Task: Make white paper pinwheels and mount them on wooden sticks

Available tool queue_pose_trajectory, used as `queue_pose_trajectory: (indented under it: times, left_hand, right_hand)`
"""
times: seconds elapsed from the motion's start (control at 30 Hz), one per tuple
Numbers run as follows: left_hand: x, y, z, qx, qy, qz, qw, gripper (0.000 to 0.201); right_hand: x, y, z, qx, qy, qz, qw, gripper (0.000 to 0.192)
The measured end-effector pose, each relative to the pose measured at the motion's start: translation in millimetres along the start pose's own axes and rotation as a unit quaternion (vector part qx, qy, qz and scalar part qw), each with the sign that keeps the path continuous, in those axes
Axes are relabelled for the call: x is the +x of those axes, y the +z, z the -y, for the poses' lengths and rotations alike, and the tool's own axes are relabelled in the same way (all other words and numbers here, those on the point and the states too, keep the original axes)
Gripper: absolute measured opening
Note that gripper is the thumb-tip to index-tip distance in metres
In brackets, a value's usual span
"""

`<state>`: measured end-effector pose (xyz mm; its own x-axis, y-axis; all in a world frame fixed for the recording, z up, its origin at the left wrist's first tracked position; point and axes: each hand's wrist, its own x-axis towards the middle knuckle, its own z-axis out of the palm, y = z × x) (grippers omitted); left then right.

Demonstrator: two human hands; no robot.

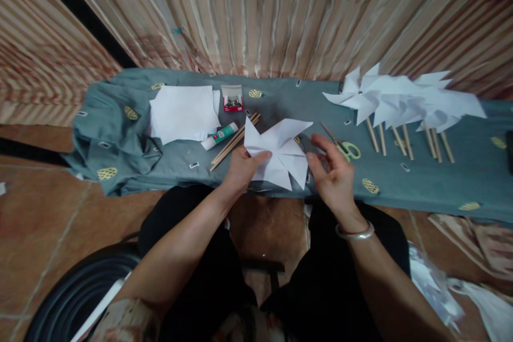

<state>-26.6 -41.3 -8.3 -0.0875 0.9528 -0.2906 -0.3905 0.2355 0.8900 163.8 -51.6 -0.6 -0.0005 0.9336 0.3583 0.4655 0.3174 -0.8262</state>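
A white folded paper pinwheel (pixel 280 152) is held above the near edge of a grey-green cloth (pixel 441 171) spread on the floor. My left hand (pixel 242 168) grips the pinwheel near its centre, thumb on top. My right hand (pixel 334 173) hovers just to the right of the paper with its fingers apart, fingertips close to the paper's right edge; I cannot tell if they touch it. A silver bangle sits on the right wrist.
On the cloth lie a stack of white paper sheets (pixel 182 112), a glue stick (pixel 219 136), wooden sticks (pixel 234 141), a small red box of pins (pixel 233 100), yellow-handled scissors (pixel 347 148) and several finished pinwheels on sticks (pixel 404 104). A curtain hangs behind.
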Motion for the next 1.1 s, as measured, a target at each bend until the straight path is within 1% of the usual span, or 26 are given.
queue_pose_trajectory:
  times: [0.07, 0.17, 0.23, 0.3, 0.37, 0.47, 0.53, 0.63, 0.8, 1.0, 1.1]
  left_hand:
    - [1, 0.1, 0, -0.001, 0.003, -0.001, 1.0, 0.028]
    - [1, 0.5, -1, -0.003, 0.006, -0.003, 1.0, 0.027]
    - [2, 1.1, -2, -0.002, 0.012, -0.001, 1.0, 0.027]
    - [2, 1.8, -2, 0.006, 0.02, 0.001, 1.0, 0.026]
    - [3, 2.2, 0, 0.014, 0.028, 0.0, 1.0, 0.026]
    - [4, 2.3, 2, 0.018, 0.035, 0.0, 0.999, 0.025]
    - [4, 2.3, 3, 0.022, 0.036, 0.004, 0.999, 0.025]
    - [2, 3.3, 4, 0.026, 0.042, 0.0, 0.999, 0.023]
    - [-2, 6.8, 3, 0.028, 0.035, 0.004, 0.999, 0.025]
    - [-3, 7.6, 3, 0.053, 0.039, -0.002, 0.998, 0.025]
    - [-3, 7.4, 3, 0.048, 0.037, 0.001, 0.998, 0.026]
  right_hand:
    - [-2, -6, 9, -0.079, -0.062, -0.001, 0.995, 0.038]
    - [-7, -9, 20, -0.158, -0.142, 0.043, 0.976, 0.038]
    - [-10, -7, 24, -0.187, -0.174, 0.081, 0.963, 0.038]
    - [-12, -4, 26, -0.21, -0.188, 0.106, 0.954, 0.035]
    - [-13, -2, 27, -0.221, -0.193, 0.121, 0.948, 0.027]
    - [-13, 0, 26, -0.211, -0.194, 0.128, 0.95, 0.014]
    - [-13, 1, 26, -0.204, -0.184, 0.118, 0.954, 0.014]
    - [-12, 6, 23, -0.214, -0.165, 0.085, 0.959, 0.015]
    - [-11, 14, 18, -0.237, -0.157, 0.033, 0.958, 0.016]
    - [-9, 17, 19, -0.273, -0.173, 0.02, 0.946, 0.015]
    - [-8, 19, 21, -0.271, -0.162, 0.018, 0.949, 0.015]
